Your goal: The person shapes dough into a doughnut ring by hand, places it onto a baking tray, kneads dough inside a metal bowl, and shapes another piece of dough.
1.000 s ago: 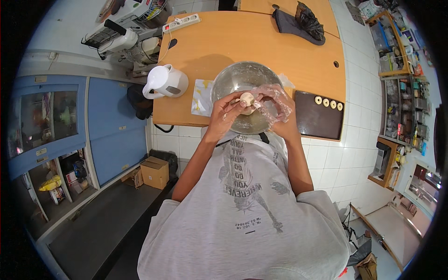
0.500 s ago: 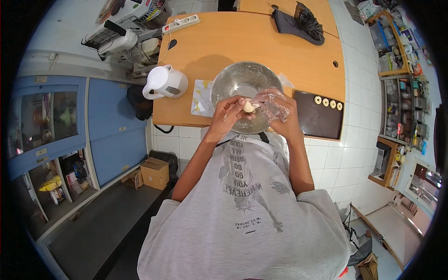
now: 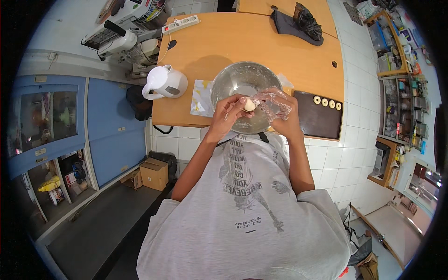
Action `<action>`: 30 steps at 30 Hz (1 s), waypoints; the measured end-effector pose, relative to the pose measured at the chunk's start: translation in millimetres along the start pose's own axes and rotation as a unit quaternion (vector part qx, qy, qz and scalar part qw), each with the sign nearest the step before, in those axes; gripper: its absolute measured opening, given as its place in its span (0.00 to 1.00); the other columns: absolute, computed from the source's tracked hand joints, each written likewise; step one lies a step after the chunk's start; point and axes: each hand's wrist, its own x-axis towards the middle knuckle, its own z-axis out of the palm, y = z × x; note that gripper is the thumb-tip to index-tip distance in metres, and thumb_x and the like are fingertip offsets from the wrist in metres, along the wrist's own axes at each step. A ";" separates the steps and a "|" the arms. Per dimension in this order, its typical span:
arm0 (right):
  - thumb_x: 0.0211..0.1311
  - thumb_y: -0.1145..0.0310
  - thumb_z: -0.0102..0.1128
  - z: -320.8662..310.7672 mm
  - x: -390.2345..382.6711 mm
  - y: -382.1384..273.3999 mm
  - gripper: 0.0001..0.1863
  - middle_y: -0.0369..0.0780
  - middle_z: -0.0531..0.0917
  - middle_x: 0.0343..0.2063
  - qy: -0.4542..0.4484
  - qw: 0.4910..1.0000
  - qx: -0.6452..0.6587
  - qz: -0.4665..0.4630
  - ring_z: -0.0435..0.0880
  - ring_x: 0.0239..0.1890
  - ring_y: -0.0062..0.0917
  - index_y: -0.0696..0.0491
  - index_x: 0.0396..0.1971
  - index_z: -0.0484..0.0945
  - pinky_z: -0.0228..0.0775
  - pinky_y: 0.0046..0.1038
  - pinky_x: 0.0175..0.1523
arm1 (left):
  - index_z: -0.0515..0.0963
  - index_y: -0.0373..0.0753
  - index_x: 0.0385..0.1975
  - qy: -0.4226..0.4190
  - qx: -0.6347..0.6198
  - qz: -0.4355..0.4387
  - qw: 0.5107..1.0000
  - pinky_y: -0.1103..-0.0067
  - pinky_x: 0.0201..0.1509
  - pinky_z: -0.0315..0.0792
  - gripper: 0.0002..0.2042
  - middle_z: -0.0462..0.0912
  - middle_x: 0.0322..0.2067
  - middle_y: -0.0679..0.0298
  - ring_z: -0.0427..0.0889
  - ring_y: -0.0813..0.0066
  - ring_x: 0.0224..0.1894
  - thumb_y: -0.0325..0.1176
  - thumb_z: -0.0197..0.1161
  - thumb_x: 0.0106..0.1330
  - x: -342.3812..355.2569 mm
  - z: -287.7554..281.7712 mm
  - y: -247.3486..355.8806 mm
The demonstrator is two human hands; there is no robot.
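Observation:
A small pale ball of dough (image 3: 249,105) is pinched between the fingertips of my left hand (image 3: 227,112), above the near part of a metal mixing bowl (image 3: 218,83). My right hand (image 3: 281,108), smeared with sticky dough, has its curled fingers at the right side of the same ball. Smears of dough cling to the bowl's inner wall. To the right lies a dark baking tray (image 3: 317,120), and a row of several small dough rings (image 3: 325,102) sits along its far right part.
A white electric kettle (image 3: 167,83) stands left of the bowl, beside a white patterned sheet (image 3: 200,99). On the wooden table (image 3: 233,35) are a power strip (image 3: 181,24) at the far left and a black plastic bag (image 3: 308,22) on dark cloth at the far right.
The dough ball has turned slightly between my fingers and looks rounder. My right fingers have shifted a little; otherwise the hands keep their place over the bowl.

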 end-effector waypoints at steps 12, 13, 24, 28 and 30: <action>0.55 0.79 0.71 2.3 1.1 -1.7 0.13 0.44 0.87 0.43 -0.015 1.000 0.017 0.004 0.88 0.46 0.35 0.55 0.43 0.88 0.78 0.32 0.53 | 0.80 0.28 0.52 -0.010 -0.003 -0.002 1.000 0.75 0.44 0.82 0.17 0.86 0.43 0.56 0.87 0.69 0.42 0.39 0.54 0.82 -0.5 -6.3 -0.8; 0.55 0.79 0.71 2.7 0.9 -0.8 0.14 0.44 0.87 0.43 -0.016 1.000 0.021 0.013 0.87 0.46 0.35 0.56 0.42 0.88 0.77 0.32 0.53 | 0.80 0.27 0.52 -0.010 -0.009 -0.001 1.000 0.75 0.46 0.82 0.18 0.86 0.43 0.56 0.86 0.71 0.41 0.40 0.56 0.81 -0.2 -6.5 -1.0; 0.55 0.78 0.73 6.2 -1.6 4.5 0.12 0.45 0.88 0.44 0.020 1.000 -0.012 0.012 0.89 0.45 0.36 0.58 0.41 0.87 0.79 0.33 0.53 | 0.74 0.29 0.61 0.010 -0.015 0.030 0.999 0.69 0.62 0.81 0.18 0.80 0.57 0.55 0.81 0.67 0.60 0.31 0.62 0.76 -2.8 -6.1 5.0; 0.55 0.78 0.73 6.2 1.9 1.8 0.13 0.45 0.88 0.44 0.010 1.000 -0.013 0.008 0.89 0.45 0.36 0.57 0.41 0.88 0.79 0.33 0.53 | 0.74 0.30 0.61 0.018 0.027 0.046 0.998 0.68 0.63 0.81 0.19 0.79 0.58 0.56 0.80 0.66 0.61 0.28 0.65 0.74 -1.6 -11.0 -0.3; 0.55 0.79 0.73 6.2 6.0 -7.2 0.12 0.45 0.88 0.44 0.015 1.000 0.000 0.016 0.89 0.45 0.37 0.57 0.41 0.88 0.79 0.33 0.53 | 0.74 0.30 0.61 0.023 0.033 0.047 0.998 0.67 0.63 0.81 0.19 0.79 0.58 0.56 0.80 0.66 0.61 0.28 0.65 0.73 -1.5 -11.6 -1.0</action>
